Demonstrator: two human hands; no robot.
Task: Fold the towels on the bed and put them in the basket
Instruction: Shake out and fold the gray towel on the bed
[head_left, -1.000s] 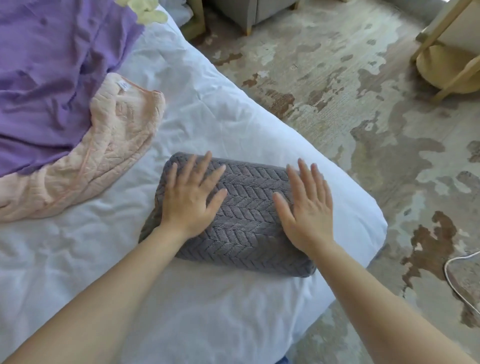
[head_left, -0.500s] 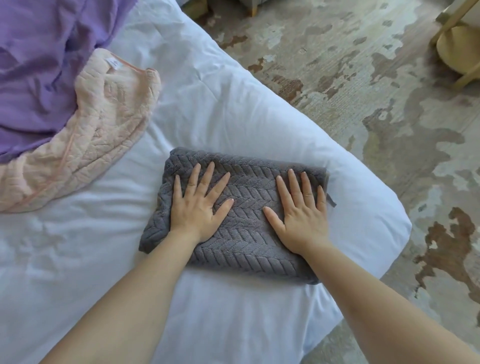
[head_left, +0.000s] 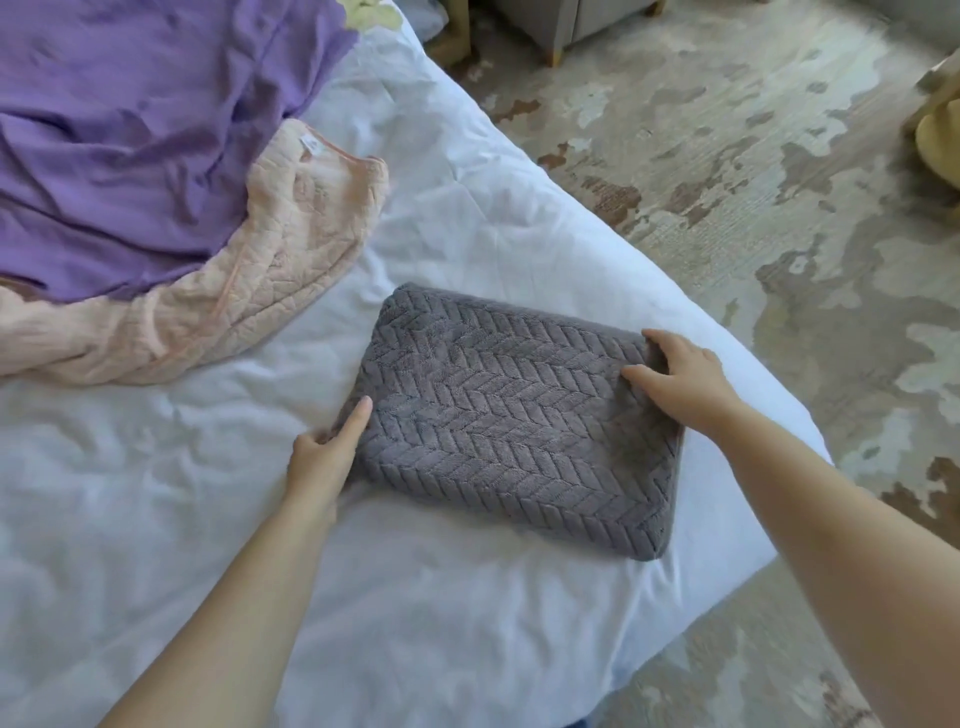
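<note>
Logging surface first. What lies under the work? (Obs. 1)

Bed (head_left: 467, 634), white sheet, creased all over. Its corner drops away toward 4 o'clock. (Obs. 2)

Task item? (Obs. 1)

Grey towel (head_left: 509, 415), herringbone pile, folded into a thick rectangle. It lies flat on the bed near frame centre, its long side running roughly 10 to 4 o'clock. (Obs. 2)

Hands? (Obs. 1)

Left hand (head_left: 322, 457) is at the towel's 9 o'clock edge. One digit lies along the top and the rest are hidden under the fold, so it is grasping that edge. Right hand (head_left: 680, 374) is at the 2 o'clock corner, thumb on the top face and fingers curled over the far edge, grasping the corner. Both forearms are bare and enter from 6 o'clock. (Obs. 2)

Other cloth? (Obs. 1)

Pink towel (head_left: 249, 291), quilted and unfolded in a rumpled heap, at 10 o'clock of the grey one and apart from it. It has a small white label on its far edge. Purple cloth (head_left: 130, 145) at 11 o'clock, its edge meeting the pink towel. (Obs. 2)

Room? (Obs. 1)

Floor (head_left: 727, 182) runs from 12 round to 5 o'clock, pale with brown and grey blotches. Grey furniture (head_left: 571, 21) on wooden legs sits at 12 o'clock, cropped. A pale wooden piece (head_left: 937, 135) is at 3 o'clock, mostly out of frame. (Obs. 2)
</note>
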